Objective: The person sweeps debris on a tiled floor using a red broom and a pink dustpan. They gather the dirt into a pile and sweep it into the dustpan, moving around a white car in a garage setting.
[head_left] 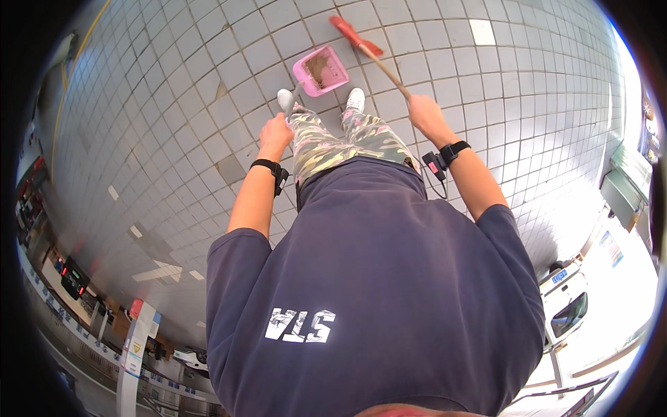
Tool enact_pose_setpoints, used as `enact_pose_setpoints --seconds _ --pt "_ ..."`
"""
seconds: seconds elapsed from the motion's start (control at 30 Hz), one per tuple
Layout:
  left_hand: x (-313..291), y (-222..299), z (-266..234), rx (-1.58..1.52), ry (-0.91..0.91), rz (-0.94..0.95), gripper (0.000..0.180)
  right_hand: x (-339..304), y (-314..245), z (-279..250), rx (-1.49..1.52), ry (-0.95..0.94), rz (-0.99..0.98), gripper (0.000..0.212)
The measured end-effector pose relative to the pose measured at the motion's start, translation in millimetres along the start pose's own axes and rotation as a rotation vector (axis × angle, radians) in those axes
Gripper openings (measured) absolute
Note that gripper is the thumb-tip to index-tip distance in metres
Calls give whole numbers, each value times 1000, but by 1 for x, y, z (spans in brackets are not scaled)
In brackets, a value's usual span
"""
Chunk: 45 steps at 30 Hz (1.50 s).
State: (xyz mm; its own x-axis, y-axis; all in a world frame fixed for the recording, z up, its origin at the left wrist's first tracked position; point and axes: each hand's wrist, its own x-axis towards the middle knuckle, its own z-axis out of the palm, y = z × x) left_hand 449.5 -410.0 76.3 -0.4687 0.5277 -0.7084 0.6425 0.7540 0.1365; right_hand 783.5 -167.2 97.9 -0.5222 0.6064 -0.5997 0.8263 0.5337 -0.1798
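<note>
My left hand is closed round the grey handle of a pink dustpan, which rests on the tiled floor just beyond my shoes. Brown dirt lies inside the pan. In my right hand I grip the wooden stick of a broom. Its red head touches or hangs close over the floor, beyond the pan and to its right, apart from it. Each wrist wears a black strap with a small device.
Grey square tiles cover the floor, with a few paler tiles among them. A yellow line runs along the far left. A post stands at the lower left, and a white vehicle is at the lower right.
</note>
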Motion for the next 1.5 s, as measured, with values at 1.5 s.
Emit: enact_pose_setpoints --seconds 1.5 --pt "-20 -36 20 -86 43 -81 27 -24 -16 -21 -1 64 75 14"
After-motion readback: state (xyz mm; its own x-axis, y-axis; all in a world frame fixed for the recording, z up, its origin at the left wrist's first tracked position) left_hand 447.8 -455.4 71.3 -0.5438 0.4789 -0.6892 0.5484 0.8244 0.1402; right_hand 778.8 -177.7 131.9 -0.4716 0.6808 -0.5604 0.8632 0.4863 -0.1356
